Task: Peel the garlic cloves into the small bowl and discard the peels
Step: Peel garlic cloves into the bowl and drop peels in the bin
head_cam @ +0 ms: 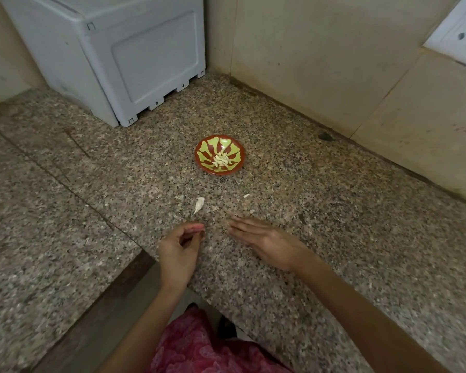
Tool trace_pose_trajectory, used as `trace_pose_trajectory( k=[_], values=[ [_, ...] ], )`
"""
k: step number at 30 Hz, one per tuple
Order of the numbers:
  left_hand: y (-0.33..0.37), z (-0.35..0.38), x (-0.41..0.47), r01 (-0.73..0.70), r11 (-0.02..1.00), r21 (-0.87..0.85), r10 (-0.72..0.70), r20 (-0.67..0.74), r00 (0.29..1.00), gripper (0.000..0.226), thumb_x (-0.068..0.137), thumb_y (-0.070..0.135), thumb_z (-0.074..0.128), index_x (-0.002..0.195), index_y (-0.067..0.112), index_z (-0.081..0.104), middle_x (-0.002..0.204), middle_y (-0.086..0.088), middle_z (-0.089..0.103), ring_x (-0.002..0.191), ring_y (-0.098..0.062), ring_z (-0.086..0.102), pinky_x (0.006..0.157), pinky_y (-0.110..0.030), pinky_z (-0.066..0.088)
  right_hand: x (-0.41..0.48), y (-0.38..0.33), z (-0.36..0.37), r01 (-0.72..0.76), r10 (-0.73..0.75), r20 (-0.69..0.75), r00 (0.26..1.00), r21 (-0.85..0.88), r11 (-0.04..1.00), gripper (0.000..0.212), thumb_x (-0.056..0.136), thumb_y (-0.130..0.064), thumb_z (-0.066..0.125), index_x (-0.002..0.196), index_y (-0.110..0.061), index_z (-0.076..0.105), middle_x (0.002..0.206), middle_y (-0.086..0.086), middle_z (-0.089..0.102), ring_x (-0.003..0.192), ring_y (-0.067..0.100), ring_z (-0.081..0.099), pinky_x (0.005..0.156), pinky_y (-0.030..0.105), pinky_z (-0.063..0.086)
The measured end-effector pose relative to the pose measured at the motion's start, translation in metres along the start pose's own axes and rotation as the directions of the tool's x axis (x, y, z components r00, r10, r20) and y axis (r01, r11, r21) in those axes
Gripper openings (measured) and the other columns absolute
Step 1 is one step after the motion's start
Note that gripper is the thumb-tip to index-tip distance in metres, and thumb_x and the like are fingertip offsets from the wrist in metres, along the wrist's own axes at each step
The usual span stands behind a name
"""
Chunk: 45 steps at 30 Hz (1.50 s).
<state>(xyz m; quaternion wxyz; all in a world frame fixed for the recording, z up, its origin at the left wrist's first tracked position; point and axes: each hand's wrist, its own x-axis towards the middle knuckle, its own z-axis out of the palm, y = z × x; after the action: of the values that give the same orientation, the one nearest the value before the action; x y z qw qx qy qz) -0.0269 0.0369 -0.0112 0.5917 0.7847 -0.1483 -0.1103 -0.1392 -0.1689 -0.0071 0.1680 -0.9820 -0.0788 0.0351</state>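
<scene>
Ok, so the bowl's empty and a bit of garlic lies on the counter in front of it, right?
No: the head view shows peeled cloves in the bowl. A bit of garlic does lie on the counter in front of it.

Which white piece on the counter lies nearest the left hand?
The larger piece, just beyond the left hand; the small scrap lies farther right, ahead of the right hand.

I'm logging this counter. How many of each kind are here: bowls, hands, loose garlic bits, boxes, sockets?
bowl: 1
left hand, right hand: 2
garlic bits loose on the counter: 2 clear
grey box: 1
socket: 1
Total: 7
The cloves in the bowl are too small to count.
</scene>
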Motion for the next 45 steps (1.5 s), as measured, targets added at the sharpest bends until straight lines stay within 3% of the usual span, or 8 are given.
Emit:
trace_pose_trajectory(
  k=[3, 9, 22, 27, 30, 33, 38, 45],
  values=[
    [0.001, 0.005, -0.006, 0.015, 1.0, -0.025, -0.015, 0.008, 1.0, 0.027, 0.085, -0.008, 0.065, 0.093, 0.017, 0.071, 0.093, 0.012, 0.07, 0.087, 0.001, 0.066, 0.083, -0.013, 0.051, -0.02, -0.014, 0.008, -0.096, 0.096, 0.01, 0.995, 0.031, 0.995, 0.049, 0.108, -0.04, 0.027, 0.154, -0.025, 0.022, 0.161, -0.008, 0.017, 0.149, 0.004, 0.006, 0.123, 0.031, 0.007],
    [0.006, 0.011, -0.013, 0.033, 0.998, -0.049, -0.031, 0.027, 0.999, 0.027, 0.085, -0.009, 0.064, 0.095, 0.015, 0.071, 0.094, 0.01, 0.07, 0.087, 0.001, 0.066, 0.082, -0.01, 0.05, -0.043, -0.03, 0.016, -0.122, 0.126, -0.114, 0.985, 0.041, 0.992, 0.08, 0.073, 0.014, 0.072, 0.143, -0.018, 0.049, 0.151, -0.003, 0.044, 0.141, 0.012, 0.038, 0.117, 0.027, 0.023],
    [0.008, 0.017, -0.03, 0.042, 0.998, -0.046, -0.04, 0.042, 0.998, 0.025, 0.085, -0.008, 0.064, 0.096, 0.012, 0.072, 0.096, 0.008, 0.072, 0.091, -0.006, 0.068, 0.089, -0.027, 0.054, -0.041, -0.036, 0.013, -0.197, 0.199, -0.234, 0.952, 0.033, 0.98, 0.042, 0.078, 0.012, 0.067, 0.112, -0.013, 0.07, 0.113, 0.001, 0.07, 0.104, 0.01, 0.064, 0.087, 0.025, 0.057],
    [0.012, 0.019, -0.038, 0.106, 0.987, -0.124, -0.106, 0.006, 0.994, 0.025, 0.086, -0.008, 0.063, 0.094, 0.014, 0.072, 0.096, 0.006, 0.073, 0.093, -0.009, 0.068, 0.092, -0.03, 0.054, -0.033, -0.049, -0.005, -0.45, 0.832, -0.077, 0.55, 0.812, 0.372, 0.02, 0.089, -0.005, 0.068, 0.094, -0.023, 0.075, 0.092, -0.008, 0.076, 0.066, -0.004, 0.066, 0.062, 0.013, 0.054],
    [0.01, 0.017, -0.044, 0.126, 0.977, -0.175, -0.135, -0.046, 0.99, 0.029, 0.085, -0.009, 0.065, 0.09, 0.019, 0.072, 0.094, 0.007, 0.073, 0.093, -0.01, 0.069, 0.089, -0.029, 0.054, -0.029, -0.048, -0.019, -0.208, 0.868, 0.233, 0.439, 0.966, -0.154, 0.019, 0.081, 0.004, 0.071, 0.093, -0.01, 0.076, 0.093, 0.001, 0.077, 0.091, 0.011, 0.073, 0.083, 0.026, 0.058],
    [0.011, 0.01, -0.053, 0.154, 0.953, -0.263, -0.189, -0.115, 0.975, 0.026, 0.085, -0.01, 0.064, 0.09, 0.014, 0.072, 0.094, 0.003, 0.074, 0.092, -0.011, 0.069, 0.085, -0.025, 0.055, -0.022, -0.051, -0.032, -0.066, 0.785, 0.429, 0.447, 0.891, -0.45, 0.023, 0.081, 0.014, 0.064, 0.097, 0.0, 0.073, 0.094, 0.011, 0.077, 0.088, 0.019, 0.075, 0.074, 0.023, 0.06],
    [0.013, -0.026, -0.075, 0.17, 0.873, -0.457, -0.322, -0.28, 0.904, 0.022, 0.084, -0.011, 0.064, 0.089, 0.009, 0.071, 0.087, -0.001, 0.073, 0.082, -0.006, 0.069, 0.073, -0.015, 0.054, 0.017, -0.094, -0.029, -0.113, 0.598, 0.551, 0.582, 0.783, -0.611, 0.022, 0.087, 0.017, 0.055, 0.095, 0.003, 0.07, 0.089, 0.013, 0.074, 0.08, 0.016, 0.071, 0.065, 0.019, 0.06],
    [-0.01, -0.14, -0.161, 0.001, 0.799, -0.602, -0.464, -0.616, 0.636, 0.016, 0.08, -0.009, 0.069, 0.087, 0.006, 0.071, 0.079, -0.005, 0.073, 0.076, -0.013, 0.069, 0.07, -0.015, 0.053, 0.079, -0.24, 0.022, -0.402, 0.285, 0.614, 0.736, 0.735, -0.545, 0.022, 0.086, 0.02, 0.051, 0.089, 0.005, 0.067, 0.072, 0.011, 0.073, 0.062, 0.014, 0.072, 0.061, 0.018, 0.059]
  ],
)
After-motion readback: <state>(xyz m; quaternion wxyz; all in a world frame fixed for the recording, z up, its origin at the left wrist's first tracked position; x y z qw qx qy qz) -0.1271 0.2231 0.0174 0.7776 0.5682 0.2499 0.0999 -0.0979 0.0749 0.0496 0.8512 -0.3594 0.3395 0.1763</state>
